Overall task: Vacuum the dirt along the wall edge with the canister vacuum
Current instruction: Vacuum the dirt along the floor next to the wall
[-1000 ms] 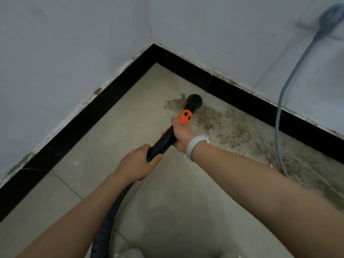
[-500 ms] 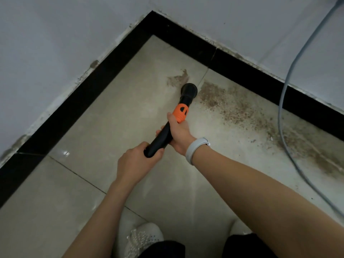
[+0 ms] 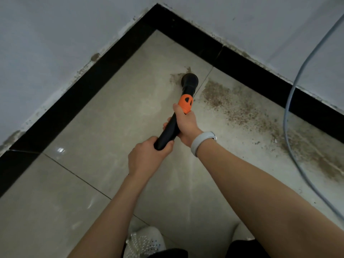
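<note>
Both hands are wrapped around the vacuum wand (image 3: pixel 174 125). The left hand (image 3: pixel 147 157) grips its lower black end, fingers curled over the top; the right hand (image 3: pixel 186 123) grips higher up, thumb lying just below the orange collar (image 3: pixel 185 102). A pale band (image 3: pixel 202 142) sits on the right wrist.

The wand looks like a stiff plastic tube, probably light, so a two-handed hold as here should steer it easily; the smooth black barrel could slip in a loose grip, and the orange collar gives the upper hand a natural stop. The hose behind the left hand is out of view.

Beyond the hands, the round black nozzle (image 3: pixel 189 81) points down at the floor (image 3: pixel 111 118) near the corner of the room, its far rim touching a small brown patch of dirt (image 3: pixel 176 78). A much wider band of dirt (image 3: pixel 242 108) runs to the right along the black skirting (image 3: pixel 251 71), beside the nozzle but not under it; most of the job seems left to do. A grey cable (image 3: pixel 285 116) hangs down the wall and trails across that dirt, and could snag the nozzle. A white shoe (image 3: pixel 145 243) shows at the bottom edge.
</note>
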{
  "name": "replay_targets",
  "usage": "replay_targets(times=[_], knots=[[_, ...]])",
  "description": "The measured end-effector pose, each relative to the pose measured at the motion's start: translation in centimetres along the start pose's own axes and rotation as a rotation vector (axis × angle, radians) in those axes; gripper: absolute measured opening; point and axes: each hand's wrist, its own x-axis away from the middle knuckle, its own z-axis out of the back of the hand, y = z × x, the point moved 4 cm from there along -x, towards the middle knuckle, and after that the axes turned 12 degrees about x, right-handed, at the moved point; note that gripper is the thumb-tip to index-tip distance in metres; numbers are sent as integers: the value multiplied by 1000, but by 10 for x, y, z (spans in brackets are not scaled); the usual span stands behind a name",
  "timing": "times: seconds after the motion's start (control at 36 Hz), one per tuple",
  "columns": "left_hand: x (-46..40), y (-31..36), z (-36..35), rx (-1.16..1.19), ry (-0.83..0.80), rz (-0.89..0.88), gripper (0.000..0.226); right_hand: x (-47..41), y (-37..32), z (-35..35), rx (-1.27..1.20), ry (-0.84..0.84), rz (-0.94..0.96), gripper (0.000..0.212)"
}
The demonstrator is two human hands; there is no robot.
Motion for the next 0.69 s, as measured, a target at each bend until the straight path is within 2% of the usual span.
replay_targets(times=[0.19, 0.44, 0.69], knots=[[-35, 24, -10, -50, 2, -67, 45, -24, -24, 12, -50, 35, -6, 21], [-55, 32, -1, -88, 4, -52, 49, -37, -43, 3, -88, -56, -34, 20], [-9, -10, 18, -2, 19, -17, 44, -11, 3, -23, -55, -61, -40, 22]])
